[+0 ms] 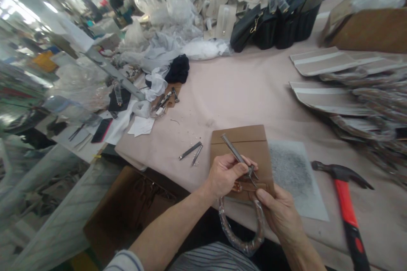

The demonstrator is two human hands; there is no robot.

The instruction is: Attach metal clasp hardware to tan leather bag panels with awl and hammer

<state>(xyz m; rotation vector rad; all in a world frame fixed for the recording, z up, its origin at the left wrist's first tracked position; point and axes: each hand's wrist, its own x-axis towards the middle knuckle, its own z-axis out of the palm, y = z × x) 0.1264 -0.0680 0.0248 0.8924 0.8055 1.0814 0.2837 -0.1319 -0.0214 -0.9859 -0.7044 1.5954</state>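
Note:
A brown leather bag panel (244,144) lies flat at the table's near edge, its plastic-wrapped curved handle (241,241) hanging over the edge toward me. My left hand (227,173) is closed round a slim metal tool (233,148) whose tip rests on the panel near the handle's fitting. My right hand (280,214) presses down on the panel's lower right corner, thumb beside the handle's right end, fingers curled over the edge.
A red-handled hammer (346,203) lies to the right beside a grey pad (292,173). Two metal punches (192,152) lie left of the panel. Stacked striped bag panels (333,80) fill the right side; black bags (276,21), pale bags and plastic wrapping crowd the back.

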